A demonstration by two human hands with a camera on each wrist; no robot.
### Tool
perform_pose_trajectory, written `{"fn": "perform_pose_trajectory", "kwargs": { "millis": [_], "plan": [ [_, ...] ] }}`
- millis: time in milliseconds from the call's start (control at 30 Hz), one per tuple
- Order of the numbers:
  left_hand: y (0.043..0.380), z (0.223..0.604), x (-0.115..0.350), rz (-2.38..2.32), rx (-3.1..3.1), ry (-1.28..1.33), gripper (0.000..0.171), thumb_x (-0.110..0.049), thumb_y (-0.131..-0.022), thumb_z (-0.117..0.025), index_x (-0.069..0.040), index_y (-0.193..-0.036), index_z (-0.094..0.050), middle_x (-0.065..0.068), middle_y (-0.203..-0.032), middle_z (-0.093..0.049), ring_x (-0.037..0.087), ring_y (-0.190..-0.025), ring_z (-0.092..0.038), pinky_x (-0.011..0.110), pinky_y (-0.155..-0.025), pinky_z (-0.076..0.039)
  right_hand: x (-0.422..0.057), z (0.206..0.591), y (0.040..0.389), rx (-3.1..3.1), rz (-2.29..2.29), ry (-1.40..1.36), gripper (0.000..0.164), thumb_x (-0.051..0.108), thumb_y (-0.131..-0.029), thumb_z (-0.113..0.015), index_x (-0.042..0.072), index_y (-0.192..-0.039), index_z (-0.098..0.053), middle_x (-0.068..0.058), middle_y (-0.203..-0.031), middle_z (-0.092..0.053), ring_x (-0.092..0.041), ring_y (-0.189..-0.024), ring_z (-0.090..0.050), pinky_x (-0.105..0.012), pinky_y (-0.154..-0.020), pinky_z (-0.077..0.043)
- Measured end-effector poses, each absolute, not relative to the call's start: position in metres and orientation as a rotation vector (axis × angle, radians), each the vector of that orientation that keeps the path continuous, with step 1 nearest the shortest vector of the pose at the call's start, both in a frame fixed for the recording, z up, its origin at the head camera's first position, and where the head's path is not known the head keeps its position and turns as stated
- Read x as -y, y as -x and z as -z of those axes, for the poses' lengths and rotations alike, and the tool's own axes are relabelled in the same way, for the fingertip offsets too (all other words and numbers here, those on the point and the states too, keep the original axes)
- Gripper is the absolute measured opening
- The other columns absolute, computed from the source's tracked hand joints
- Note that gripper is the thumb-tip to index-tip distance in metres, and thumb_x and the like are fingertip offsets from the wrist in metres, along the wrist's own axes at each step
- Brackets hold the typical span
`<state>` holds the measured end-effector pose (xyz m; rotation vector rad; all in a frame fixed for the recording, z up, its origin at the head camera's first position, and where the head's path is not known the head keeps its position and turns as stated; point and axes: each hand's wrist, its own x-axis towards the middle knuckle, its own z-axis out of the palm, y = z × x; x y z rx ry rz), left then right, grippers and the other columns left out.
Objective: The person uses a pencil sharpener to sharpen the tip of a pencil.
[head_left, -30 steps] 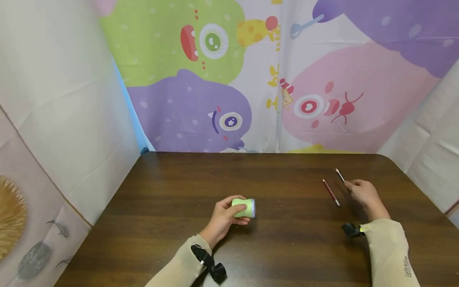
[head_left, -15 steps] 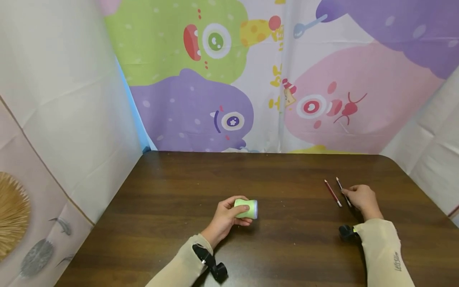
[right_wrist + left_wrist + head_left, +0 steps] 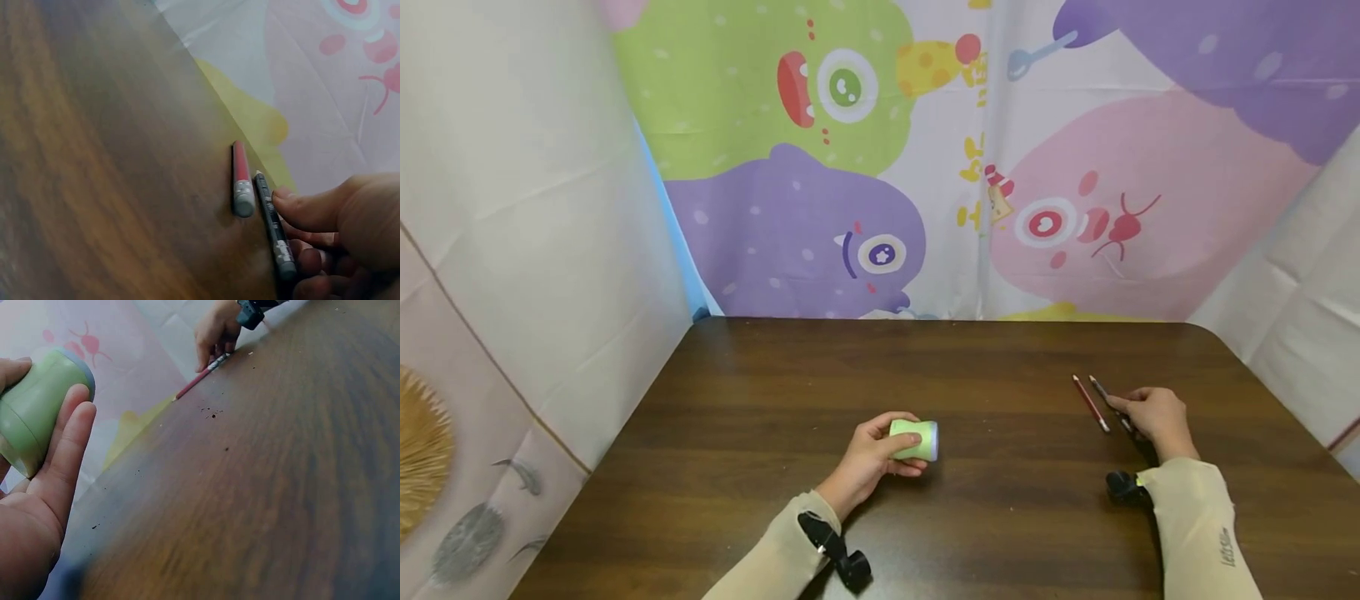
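Observation:
My left hand (image 3: 863, 457) grips a small light green, waisted cylinder (image 3: 907, 428) with a pale blue end, thumb laid across its side. It is held over the middle of the table, and its exact kind does not show. At the right, a black pencil (image 3: 1099, 389) with a grey end lies slanted on the table. The thumb and curled fingers of my right hand (image 3: 1157, 419) are at its right side, pinching it low. Just left of it and almost parallel lies a red pencil (image 3: 241, 164) with a silver-and-grey end.
The dark wooden table (image 3: 760, 375) reaches back to a cartoon-printed curtain (image 3: 820, 217). Pale cloth hangs on both sides. Black wrist cameras sit on both sleeves, the left camera (image 3: 852, 570) close over the table.
My right hand has lowered the black pencil toward the table and shifted it left, closer to the red pencil. My left hand holds the green cylinder nearly still.

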<state>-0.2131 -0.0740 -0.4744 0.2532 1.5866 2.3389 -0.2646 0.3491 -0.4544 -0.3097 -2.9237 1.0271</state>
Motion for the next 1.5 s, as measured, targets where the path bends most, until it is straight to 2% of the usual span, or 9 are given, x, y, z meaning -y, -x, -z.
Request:
{"fn": "perform_pose_trajectory", "kwargs": {
  "millis": [167,367,533,700,933,1133,1267,1400,1500],
  "plan": [
    [0.213,0.473,0.075,-2.351,-1.544,-0.254,0.043,0.004,-0.089,-0.064,0.016,-0.127,-0.047,0.014,-0.097,-0.059,0.022,-0.065,-0.071,0.032,-0.061,-0.063,-0.349,0.452,0.262,2.916,-1.139,0.327,0.059,0.035,-0.097,-0.061,-0.019,-0.119,-0.057,-0.013,-0.078,-0.063,-0.018,-0.059,-0.058,-0.031,-0.05,-0.054],
    [0.213,0.469,0.077,-2.36,-1.497,-0.296,0.053,0.006,-0.09,-0.061,0.015,-0.138,-0.042,0.018,-0.104,-0.059,0.024,-0.073,-0.071,0.035,-0.069,-0.063,-0.348,0.448,0.262,2.874,-1.371,0.365,0.066,0.037,-0.099,-0.057,-0.019,-0.131,-0.044,-0.01,-0.081,-0.062,-0.017,-0.065,-0.058,-0.032,-0.055,-0.057],
    [0.215,0.46,0.086,-2.393,-1.438,-0.333,0.061,0.01,-0.087,-0.059,0.014,-0.144,-0.038,0.019,-0.112,-0.058,0.026,-0.088,-0.071,0.04,-0.084,-0.061,-0.344,0.441,0.262,2.876,-1.447,0.312,0.064,0.038,-0.101,-0.054,-0.015,-0.134,-0.043,-0.006,-0.081,-0.061,-0.016,-0.067,-0.057,-0.033,-0.055,-0.055],
    [0.221,0.451,0.102,-2.433,-1.385,-0.348,0.058,0.011,-0.085,-0.056,0.014,-0.141,-0.041,0.013,-0.112,-0.062,0.026,-0.099,-0.069,0.042,-0.095,-0.056,-0.333,0.426,0.26,2.841,-1.501,0.213,0.06,0.037,-0.102,-0.052,-0.014,-0.134,-0.043,-0.005,-0.079,-0.06,-0.015,-0.062,-0.054,-0.031,-0.052,-0.051],
    [0.235,0.436,0.132,-2.507,-1.697,-0.205,0.047,0.014,-0.083,-0.059,0.009,-0.13,-0.055,0.002,-0.102,-0.065,0.014,-0.09,-0.066,0.024,-0.077,-0.056,-0.311,0.39,0.252,2.825,-1.432,-0.018,0.052,0.033,-0.103,-0.054,-0.012,-0.127,-0.051,-0.005,-0.08,-0.057,-0.014,-0.062,-0.053,-0.03,-0.05,-0.049],
    [0.247,0.43,0.157,-2.359,-2.152,-0.086,0.055,0.014,-0.079,-0.07,0.006,-0.131,-0.054,0.008,-0.114,-0.067,0.016,-0.097,-0.061,0.023,-0.08,-0.053,-0.29,0.361,0.238,2.859,-1.345,-0.236,0.044,0.032,-0.103,-0.055,-0.006,-0.123,-0.058,-0.008,-0.086,-0.061,-0.017,-0.071,-0.055,-0.028,-0.057,-0.051],
    [0.253,0.438,0.17,-2.08,-2.466,-0.052,0.056,0.012,-0.075,-0.077,0.004,-0.125,-0.055,0.021,-0.124,-0.063,0.03,-0.109,-0.059,0.034,-0.093,-0.052,-0.275,0.353,0.23,2.872,-1.347,-0.335,0.041,0.032,-0.102,-0.057,-0.003,-0.122,-0.06,-0.009,-0.094,-0.063,-0.02,-0.078,-0.057,-0.029,-0.064,-0.054],
    [0.255,0.448,0.176,-1.816,-2.675,-0.046,0.056,0.012,-0.07,-0.08,0.007,-0.12,-0.054,0.028,-0.123,-0.062,0.042,-0.113,-0.059,0.052,-0.099,-0.049,-0.262,0.355,0.229,2.897,-1.282,-0.501,0.034,0.027,-0.101,-0.06,-0.002,-0.119,-0.061,-0.008,-0.079,-0.06,-0.021,-0.062,-0.055,-0.032,-0.051,-0.052],
    [0.255,0.452,0.178,-1.671,-2.774,-0.022,0.055,0.01,-0.069,-0.082,0.008,-0.117,-0.056,0.028,-0.118,-0.064,0.042,-0.11,-0.061,0.053,-0.096,-0.05,-0.254,0.357,0.228,2.928,-1.298,-0.572,0.031,0.027,-0.099,-0.062,0.001,-0.116,-0.062,-0.008,-0.076,-0.057,-0.02,-0.055,-0.051,-0.032,-0.043,-0.048]
  ]
}}
